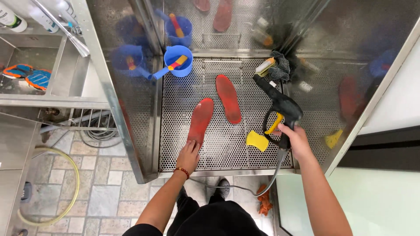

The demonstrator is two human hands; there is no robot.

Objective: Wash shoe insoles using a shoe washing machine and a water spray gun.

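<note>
My left hand (pixel 189 156) lies flat, fingers spread, on the heel end of the nearer red insole (pixel 200 121); nothing is pinched, the palm just presses it to the perforated steel tray (pixel 183 78); my right hand (pixel 296 140) is wrapped tight round the handle of the black spray gun (pixel 280 105), whose yellow trigger sits just above my fingers and whose hose (pixel 267 183) trails down past the tray's front edge.

The second red insole (pixel 228 98) lies on the tray just beyond and to the right of the first, apart from it, well clear of both hands; a yellow sponge (pixel 257 140) rests on the tray between the nearer insole and the gun.

At the tray's far left corner stands a blue scoop cup (pixel 177 61) with a red and yellow brush (pixel 177 63) leaning in it; at the far right corner a scrubbing brush (pixel 264 66) lies against a dark cloth (pixel 281 66); left of the tray, a steel sink (pixel 26 57) holds a pair of blue and orange shoes (pixel 27 75).

Both insoles are flat, red with darker blotches, toes pointing away from me.
</note>
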